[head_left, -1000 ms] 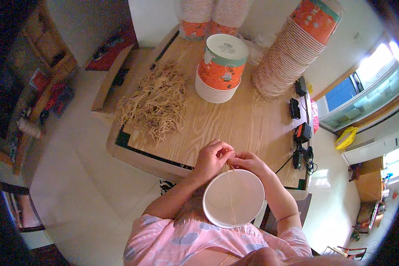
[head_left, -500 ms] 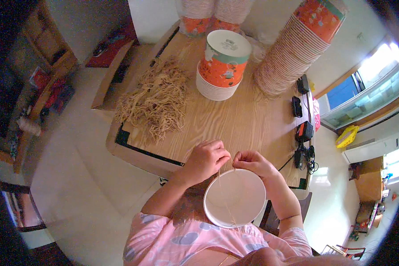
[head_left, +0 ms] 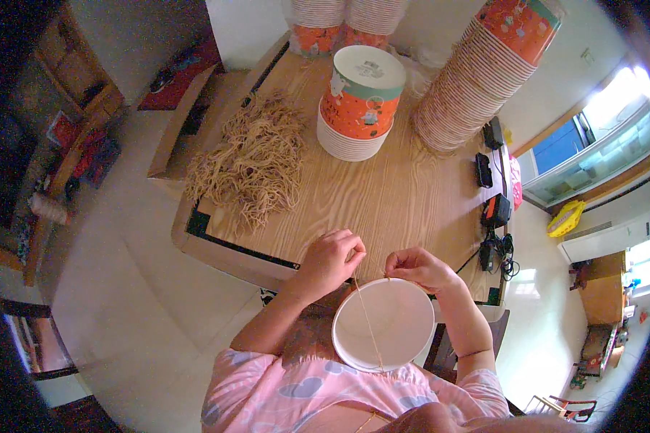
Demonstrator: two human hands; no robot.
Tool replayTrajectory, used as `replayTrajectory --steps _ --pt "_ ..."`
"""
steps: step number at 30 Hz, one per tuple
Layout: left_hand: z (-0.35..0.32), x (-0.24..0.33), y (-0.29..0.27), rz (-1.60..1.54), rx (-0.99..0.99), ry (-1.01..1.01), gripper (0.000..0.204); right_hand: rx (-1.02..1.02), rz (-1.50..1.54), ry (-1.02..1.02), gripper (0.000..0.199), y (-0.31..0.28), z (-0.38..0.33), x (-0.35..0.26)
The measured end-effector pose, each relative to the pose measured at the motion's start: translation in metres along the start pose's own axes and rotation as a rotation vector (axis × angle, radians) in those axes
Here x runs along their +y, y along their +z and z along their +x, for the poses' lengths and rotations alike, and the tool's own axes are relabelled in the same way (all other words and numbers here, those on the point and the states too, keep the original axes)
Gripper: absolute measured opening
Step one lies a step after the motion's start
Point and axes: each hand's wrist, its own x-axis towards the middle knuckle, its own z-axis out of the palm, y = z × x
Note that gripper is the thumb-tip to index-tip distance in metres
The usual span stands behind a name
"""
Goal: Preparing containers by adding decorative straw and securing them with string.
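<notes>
Item: white bowl (head_left: 383, 325) at table (head_left: 383, 209) edge, our lap. L hand (head_left: 332, 261) & R hand (head_left: 419, 268) both pinch a string (head_left: 368, 325) stretched across bowl. String pile (head_left: 256, 162) lies well apart.

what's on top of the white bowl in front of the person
A thin tan string runs across the white bowl, pinched by the left hand and right hand. Under the bowl is hidden.

This looks like a room in a home used for piecework. A wooden table (head_left: 383, 202) stands on a pale tiled floor (head_left: 123, 310) and bears tall stacks of paper bowls (head_left: 469, 86) and a heap of tan strings (head_left: 253, 162). Wooden furniture (head_left: 72, 123) lines one wall, a window (head_left: 592, 137) glows at the right, and an air conditioner (head_left: 596, 238) stands near it.
</notes>
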Motion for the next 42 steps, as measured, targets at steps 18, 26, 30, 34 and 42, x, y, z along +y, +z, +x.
replayTrajectory --steps 18,26,30,34,42 --pt "0.006 0.002 0.01 -0.319 -0.148 0.047 0.01 0.097 -0.118 -0.286 0.016 0.013 -0.021 -0.011" --pt "0.003 -0.002 0.018 -0.333 -0.147 -0.036 0.009 0.356 -0.923 -0.441 0.021 0.042 -0.026 -0.02" --pt "0.0 -0.003 0.017 -0.299 -0.122 -0.025 0.008 0.319 -1.037 -0.545 0.014 0.043 -0.025 -0.025" --pt "-0.003 -0.003 0.018 -0.329 -0.116 0.013 0.009 0.308 -1.01 -0.535 0.016 0.045 -0.026 -0.026" --pt "-0.002 0.002 0.019 -0.312 -0.037 -0.086 0.008 0.405 -0.485 -0.076 0.021 0.031 -0.018 -0.029"
